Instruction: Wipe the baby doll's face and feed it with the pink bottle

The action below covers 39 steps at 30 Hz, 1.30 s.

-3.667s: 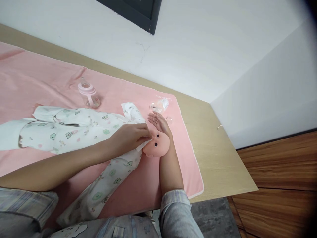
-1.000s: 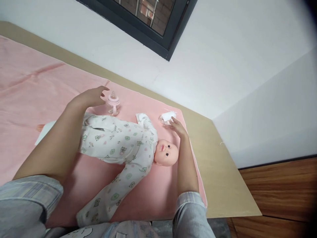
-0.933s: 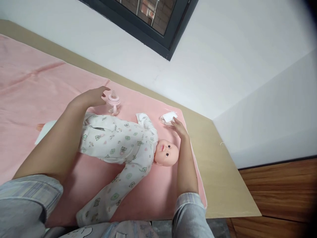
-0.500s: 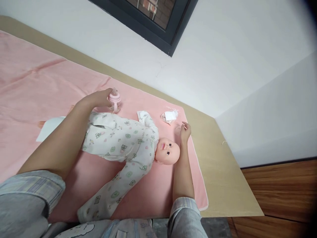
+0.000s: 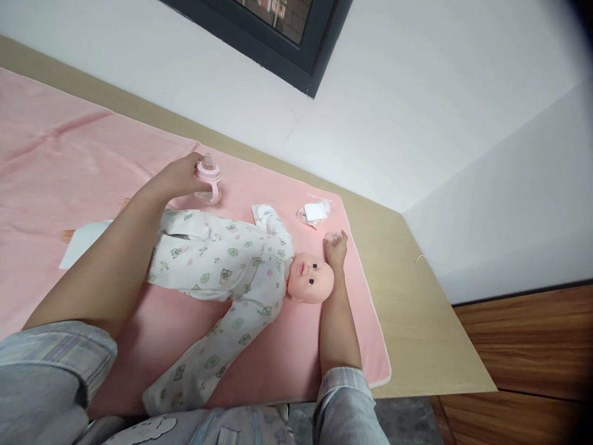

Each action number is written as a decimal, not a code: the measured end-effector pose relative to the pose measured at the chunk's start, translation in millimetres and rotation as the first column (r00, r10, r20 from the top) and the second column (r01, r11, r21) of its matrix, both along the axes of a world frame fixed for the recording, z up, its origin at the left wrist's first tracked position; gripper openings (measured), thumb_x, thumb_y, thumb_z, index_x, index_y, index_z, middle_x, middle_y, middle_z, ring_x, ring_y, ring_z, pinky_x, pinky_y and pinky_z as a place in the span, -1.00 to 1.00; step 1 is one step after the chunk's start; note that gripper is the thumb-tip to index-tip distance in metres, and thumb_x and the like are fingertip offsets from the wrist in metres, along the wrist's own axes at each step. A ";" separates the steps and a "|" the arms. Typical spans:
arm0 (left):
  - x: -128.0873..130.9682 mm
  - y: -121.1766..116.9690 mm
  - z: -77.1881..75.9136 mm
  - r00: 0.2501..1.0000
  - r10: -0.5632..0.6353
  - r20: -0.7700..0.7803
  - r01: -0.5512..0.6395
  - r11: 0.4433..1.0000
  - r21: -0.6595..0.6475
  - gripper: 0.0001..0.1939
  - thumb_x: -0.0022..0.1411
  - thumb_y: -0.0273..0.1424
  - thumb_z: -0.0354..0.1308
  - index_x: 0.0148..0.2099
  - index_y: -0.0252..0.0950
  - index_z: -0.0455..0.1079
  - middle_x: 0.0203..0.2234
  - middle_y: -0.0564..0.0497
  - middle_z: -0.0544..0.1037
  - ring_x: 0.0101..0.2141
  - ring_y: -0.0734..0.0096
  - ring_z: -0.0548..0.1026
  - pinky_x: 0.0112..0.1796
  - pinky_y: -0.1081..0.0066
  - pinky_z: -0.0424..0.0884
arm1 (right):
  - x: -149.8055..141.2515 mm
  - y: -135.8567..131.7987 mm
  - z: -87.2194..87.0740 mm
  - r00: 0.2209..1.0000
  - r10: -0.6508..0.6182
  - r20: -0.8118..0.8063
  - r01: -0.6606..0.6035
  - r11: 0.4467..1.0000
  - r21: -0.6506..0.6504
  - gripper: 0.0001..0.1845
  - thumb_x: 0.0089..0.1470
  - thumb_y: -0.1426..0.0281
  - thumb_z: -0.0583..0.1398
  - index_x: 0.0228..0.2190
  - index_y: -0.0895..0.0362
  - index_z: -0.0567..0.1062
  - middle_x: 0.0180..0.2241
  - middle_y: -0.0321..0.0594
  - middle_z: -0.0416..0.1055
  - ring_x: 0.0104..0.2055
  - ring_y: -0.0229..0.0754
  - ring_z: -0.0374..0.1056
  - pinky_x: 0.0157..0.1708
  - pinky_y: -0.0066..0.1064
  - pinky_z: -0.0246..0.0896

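Observation:
A baby doll lies on its back on a pink blanket (image 5: 69,167), its bare head (image 5: 310,282) to the right. Its body is in a white printed romper (image 5: 222,259). My left hand (image 5: 178,177) reaches over the doll and is closed around a pink baby bottle (image 5: 209,179) at the blanket's far side. My right hand (image 5: 336,248) rests just beyond the doll's head, fingers curled on a small clear cap (image 5: 330,237).
A clear wrapper holding a white wipe (image 5: 315,213) lies near the blanket's far right corner. A white folded cloth (image 5: 81,244) shows at the doll's feet. The light wooden table (image 5: 417,321) ends at right above a wood floor. A dark window frame (image 5: 296,55) hangs on the wall.
My left hand went from wiping the doll's face to reaching for and closing on the bottle. My right hand left the wrapper and curled onto the clear cap.

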<state>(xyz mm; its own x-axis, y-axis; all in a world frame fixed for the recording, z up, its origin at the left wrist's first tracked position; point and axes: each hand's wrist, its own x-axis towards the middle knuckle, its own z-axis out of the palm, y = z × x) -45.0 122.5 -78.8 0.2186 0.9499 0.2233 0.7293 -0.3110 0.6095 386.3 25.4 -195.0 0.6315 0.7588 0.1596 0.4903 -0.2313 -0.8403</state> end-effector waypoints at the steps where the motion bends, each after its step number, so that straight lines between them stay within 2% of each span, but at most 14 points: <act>1: 4.4 -6.0 5.5 1.000 -0.011 0.015 0.011 1.000 0.009 -0.43 0.23 -0.30 0.13 0.21 -0.45 0.16 -0.07 -0.03 0.41 -0.18 0.38 0.37 -0.25 0.51 0.30 | -0.2 0.0 1.9 0.999 -0.018 -0.043 0.019 1.000 0.019 -0.15 -0.10 0.34 0.26 0.22 0.21 0.16 0.15 0.08 0.28 0.17 0.01 0.26 0.22 -0.14 0.12; 4: 21.6 -27.7 21.5 0.980 -0.123 0.158 0.111 0.990 0.084 -0.34 0.26 -0.28 0.12 0.30 -0.48 0.04 0.09 -0.16 0.35 0.00 0.25 0.39 -0.06 0.40 0.37 | -4.7 0.1 17.1 0.984 0.022 -0.178 0.009 0.985 0.171 -0.23 -0.13 0.25 0.31 0.11 0.19 0.24 0.08 0.03 0.34 0.04 -0.09 0.36 0.11 -0.20 0.24; 6: 36.4 -43.4 30.4 0.953 -0.183 0.241 0.155 0.979 0.132 -0.34 0.22 -0.34 0.16 0.28 -0.48 0.08 0.11 -0.17 0.37 0.04 0.22 0.40 0.02 0.35 0.37 | -13.0 -1.2 37.0 0.963 0.153 -0.222 -0.076 0.944 0.321 -0.23 -0.17 0.23 0.34 0.06 0.17 0.24 0.10 0.00 0.32 0.04 -0.15 0.36 0.09 -0.26 0.27; 8: 52.3 -59.0 37.6 0.930 -0.248 0.272 0.206 0.963 0.175 -0.40 0.18 -0.39 0.18 0.23 -0.46 0.17 0.10 -0.13 0.40 0.05 0.25 0.41 0.09 0.34 0.34 | -26.8 -5.5 62.9 0.926 0.313 -0.211 -0.191 0.871 0.452 -0.26 -0.18 0.22 0.36 0.02 0.13 0.25 0.13 -0.04 0.29 0.06 -0.18 0.36 0.09 -0.29 0.28; 10: 66.9 -74.2 42.9 0.922 -0.285 0.261 0.233 0.949 0.215 -0.46 0.15 -0.39 0.18 0.17 -0.43 0.25 0.08 -0.08 0.43 0.07 0.28 0.41 0.14 0.34 0.31 | -45.8 -14.1 90.7 0.882 0.433 -0.188 -0.277 0.797 0.537 -0.26 -0.17 0.19 0.37 0.02 0.11 0.25 0.08 -0.07 0.33 0.05 -0.18 0.38 0.11 -0.28 0.27; 13: 82.3 -94.3 46.8 0.937 -0.288 0.198 0.230 0.934 0.272 -0.51 0.11 -0.38 0.20 0.11 -0.34 0.34 0.03 0.01 0.49 0.04 0.26 0.45 0.11 0.34 0.33 | -80.5 -35.3 127.0 0.832 0.541 -0.124 -0.372 0.709 0.600 -0.26 -0.13 0.17 0.38 0.04 0.08 0.25 0.04 -0.10 0.37 0.07 -0.16 0.38 0.14 -0.25 0.25; 17: 92.0 -111.7 45.7 0.933 -0.347 0.091 0.297 0.891 0.343 -0.48 0.06 -0.35 0.21 0.11 -0.22 0.38 0.05 0.04 0.49 0.05 0.20 0.45 0.08 0.33 0.35 | -123.3 -66.3 154.2 0.775 0.632 -0.026 -0.488 0.623 0.611 -0.20 -0.07 0.11 0.36 0.13 0.01 0.20 0.13 -0.09 0.29 0.19 -0.11 0.28 0.19 -0.19 0.23; 20: 96.6 -118.2 43.2 0.932 -0.360 0.027 0.327 0.873 0.362 -0.48 0.08 -0.32 0.18 0.13 -0.18 0.38 0.07 0.02 0.48 0.06 0.16 0.45 0.07 0.26 0.35 | -141.8 -78.6 158.5 0.731 0.682 0.013 -0.560 0.589 0.583 -0.21 -0.05 0.11 0.35 0.14 -0.01 0.19 0.16 -0.11 0.27 0.22 -0.10 0.25 0.20 -0.17 0.24; 23: 100.5 -122.2 41.8 0.937 -0.348 -0.017 0.329 0.869 0.370 -0.47 0.10 -0.29 0.16 0.15 -0.19 0.37 0.07 -0.01 0.48 0.06 0.13 0.44 0.06 0.23 0.36 | -148.9 -79.4 153.9 0.721 0.691 0.053 -0.597 0.579 0.556 -0.27 -0.02 0.14 0.34 0.13 -0.02 0.22 0.16 -0.14 0.25 0.22 -0.11 0.24 0.21 -0.17 0.23; 27: 102.6 -126.9 42.2 0.946 -0.324 -0.009 0.308 0.888 0.341 -0.38 0.12 -0.24 0.16 0.24 -0.17 0.27 0.13 -0.01 0.43 0.08 0.12 0.42 0.07 0.22 0.35 | -152.1 -74.7 145.7 0.738 0.669 0.086 -0.611 0.610 0.504 -0.28 0.01 0.16 0.33 0.15 -0.02 0.22 0.20 -0.15 0.19 0.26 -0.11 0.18 0.26 -0.16 0.17; 31: 102.2 -130.7 42.5 0.945 -0.323 0.054 0.290 0.902 0.318 -0.28 0.11 -0.20 0.20 0.31 -0.17 0.17 0.08 -0.02 0.47 0.04 0.11 0.45 0.02 0.22 0.38 | -155.8 -73.0 142.3 0.705 0.705 0.073 -0.655 0.608 0.448 -0.19 0.02 0.10 0.31 0.22 -0.04 0.14 0.27 -0.13 0.09 0.30 -0.08 0.10 0.23 -0.15 0.22; 36: 102.9 -133.8 40.5 0.945 -0.320 0.065 0.276 0.890 0.361 -0.30 0.11 -0.20 0.21 0.28 -0.18 0.17 0.02 -0.06 0.49 0.00 0.09 0.48 0.00 0.19 0.38 | -161.1 -76.2 142.4 0.693 0.721 0.027 -0.669 0.628 0.397 0.02 -0.03 0.00 0.31 0.30 -0.10 -0.06 0.33 -0.11 -0.07 0.30 -0.04 0.10 0.12 -0.19 0.36; 39: 103.9 -135.6 40.0 0.948 -0.316 0.041 0.271 0.869 0.414 -0.30 0.15 -0.16 0.23 0.29 -0.19 0.16 0.00 -0.07 0.50 -0.02 0.11 0.48 0.04 0.17 0.36 | -163.5 -78.8 143.7 0.719 0.695 -0.024 -0.626 0.661 0.413 0.05 -0.05 0.05 0.33 0.31 -0.13 -0.10 0.32 -0.11 -0.05 0.27 -0.04 0.15 0.09 -0.19 0.38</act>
<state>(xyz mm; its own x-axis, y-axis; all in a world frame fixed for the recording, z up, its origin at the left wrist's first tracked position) 59.0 -13.2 -38.9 0.4276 0.6710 0.6057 0.5052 -0.7331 0.4554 222.8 -53.4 -51.4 0.0271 0.8957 0.4439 0.2428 0.4249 -0.8721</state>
